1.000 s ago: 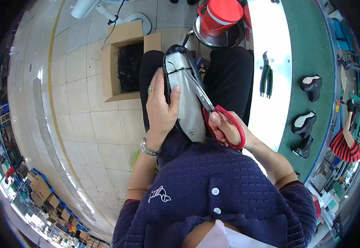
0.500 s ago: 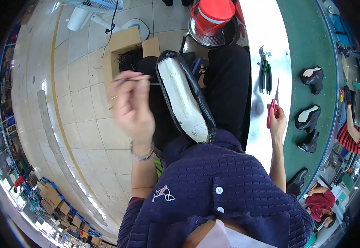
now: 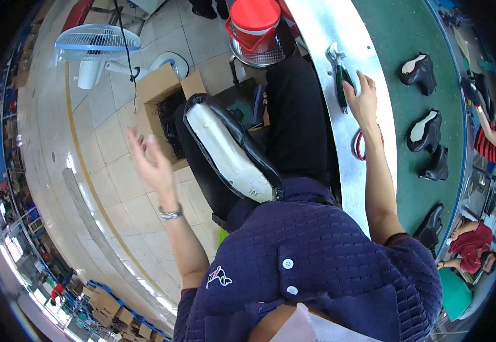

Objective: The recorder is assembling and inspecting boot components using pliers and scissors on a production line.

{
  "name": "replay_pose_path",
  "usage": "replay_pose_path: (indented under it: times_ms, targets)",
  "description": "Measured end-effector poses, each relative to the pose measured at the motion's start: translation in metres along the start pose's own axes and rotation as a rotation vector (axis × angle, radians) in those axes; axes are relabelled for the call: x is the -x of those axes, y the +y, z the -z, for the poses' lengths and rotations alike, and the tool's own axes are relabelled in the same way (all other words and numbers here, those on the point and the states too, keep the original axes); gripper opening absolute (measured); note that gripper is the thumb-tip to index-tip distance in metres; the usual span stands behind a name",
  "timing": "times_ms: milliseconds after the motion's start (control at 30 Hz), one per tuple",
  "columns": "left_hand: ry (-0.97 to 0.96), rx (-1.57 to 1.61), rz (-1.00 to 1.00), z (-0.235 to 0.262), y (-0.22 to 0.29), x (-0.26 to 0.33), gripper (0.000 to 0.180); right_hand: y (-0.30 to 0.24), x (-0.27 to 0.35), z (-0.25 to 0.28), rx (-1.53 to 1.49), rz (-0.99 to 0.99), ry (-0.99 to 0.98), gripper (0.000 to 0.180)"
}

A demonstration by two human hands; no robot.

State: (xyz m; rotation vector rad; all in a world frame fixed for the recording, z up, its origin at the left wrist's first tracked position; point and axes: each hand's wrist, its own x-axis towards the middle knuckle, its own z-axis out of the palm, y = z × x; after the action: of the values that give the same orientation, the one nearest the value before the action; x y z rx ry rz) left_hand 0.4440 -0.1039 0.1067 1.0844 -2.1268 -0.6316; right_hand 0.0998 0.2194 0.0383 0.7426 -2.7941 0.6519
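"From the head view, where's the black shoe (image 3: 231,153)?"

"Lying across the lap (image 3: 298,131), pale underside up, ungripped."

"And the left hand (image 3: 154,166)?"

"In the air beside it, fingers spread, holding nothing that I can see. The right hand (image 3: 364,101) is over the metal surface (image 3: 355,196), thumb and fingers parted, by the green-handled pliers (image 3: 341,88) (touching or not, I can't tell)."

"How would the shoe handle?"

"Solid, I'd guess, with some weight: stiff underneath, softer and maybe slippery along those glossy sides. I'd cup it around the middle, hands on both flanks."
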Motion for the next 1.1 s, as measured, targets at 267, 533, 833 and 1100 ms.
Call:
replay_pose_path:
  times_ms: [267,533,833,1100]
  targets:
    - [-0.445,-0.018,-0.794,-0.080,0.117,0.012,0.046,-0.006,-0.036,-0.028,0.012,-0.095,-0.270,0.051]
    - [-0.827,0.304,-0.314,-0.130,0.119,-0.093,0.050,-0.065,-0.035,0.067,-0.770,-0.610,-0.597,0.062]
    - [-0.517,-0.143,-0.264,-0.147,0.133,-0.101,0.035,-0.120,-0.067,0.102,-0.850,-0.182,-1.073,0.065]
    - [-0.702,-0.004,-0.443,-0.100,0.142,-0.037,0.104,-0.180,-0.097,0.105,-0.484,0.018,-1.351,0.059]
